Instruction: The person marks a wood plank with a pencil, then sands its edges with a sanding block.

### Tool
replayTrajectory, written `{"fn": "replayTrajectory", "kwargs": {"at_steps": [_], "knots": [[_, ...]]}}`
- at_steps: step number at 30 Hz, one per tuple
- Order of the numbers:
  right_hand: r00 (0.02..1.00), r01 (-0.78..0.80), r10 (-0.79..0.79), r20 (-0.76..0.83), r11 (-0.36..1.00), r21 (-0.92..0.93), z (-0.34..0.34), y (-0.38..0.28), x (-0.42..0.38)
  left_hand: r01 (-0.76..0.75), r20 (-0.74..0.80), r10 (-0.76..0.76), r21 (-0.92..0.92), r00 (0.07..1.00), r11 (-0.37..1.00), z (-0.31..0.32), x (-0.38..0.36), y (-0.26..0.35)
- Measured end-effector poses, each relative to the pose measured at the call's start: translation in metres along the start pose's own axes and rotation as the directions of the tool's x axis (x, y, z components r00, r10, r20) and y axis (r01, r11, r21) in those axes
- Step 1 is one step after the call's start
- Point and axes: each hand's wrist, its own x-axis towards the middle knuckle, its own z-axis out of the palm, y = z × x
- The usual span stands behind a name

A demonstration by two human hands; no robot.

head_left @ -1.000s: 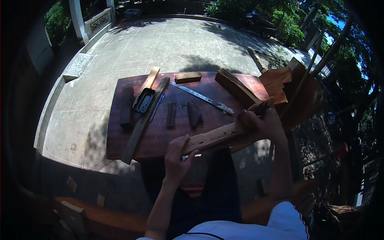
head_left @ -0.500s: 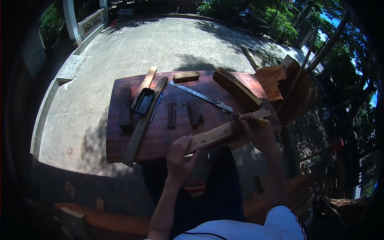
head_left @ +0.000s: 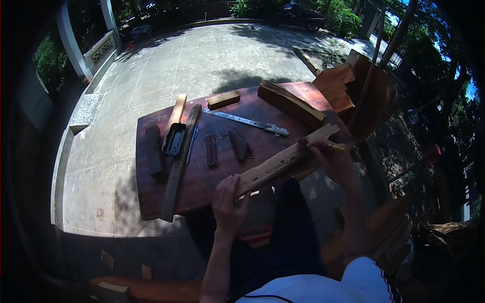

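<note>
A pale wooden strip (head_left: 270, 169) with dark printing lies slanted across the table's near edge. My left hand (head_left: 228, 199) grips its lower left end, thumb underneath and fingers on top. Near the strip's upper right end, my right hand (head_left: 331, 159) is closed around a slim tool with a yellow end (head_left: 337, 148); its exact kind is hidden by the fingers. A small dark brown piece (head_left: 303, 143) shows at that hand's fingertips against the strip. Beyond the strip are a metal ruler (head_left: 242, 121), a dark wedge-shaped piece (head_left: 239, 145) and a dark grooved block (head_left: 211, 150).
On the reddish table (head_left: 202, 188) also lie a long dark wooden bar (head_left: 177, 177), a black case (head_left: 175, 139), a blue pen (head_left: 192, 144), a short block (head_left: 224, 99) and a thick beam (head_left: 293, 104). Brown sheets (head_left: 336, 91) lean at the right.
The whole view has shifted and turned a little, so the strip looks more steeply slanted. Both hands keep their hold, and the strip's far end shows more.
</note>
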Motion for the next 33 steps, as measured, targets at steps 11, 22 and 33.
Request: {"fn": "replayTrajectory", "kwargs": {"at_steps": [11, 22, 33], "knots": [[0.944, 0.321, -0.290, 0.155, 0.916, -0.240, 0.030, -0.056, -0.019, -0.035, -0.004, 0.036, 0.066, 0.999, 0.997, 0.003, 0.000, 0.000], [0.915, 0.402, -0.363, 0.175, 0.846, -0.349, 0.027, -0.046, -0.016, -0.043, -0.023, 0.045, 0.083, 0.999, 0.996, 0.005, 0.004, 0.004], [0.977, 0.211, -0.197, 0.081, 0.947, -0.241, 0.008, -0.007, -0.029, -0.043, -0.019, 0.045, 0.090, 0.999, 0.995, 0.005, 0.003, 0.006]]}}
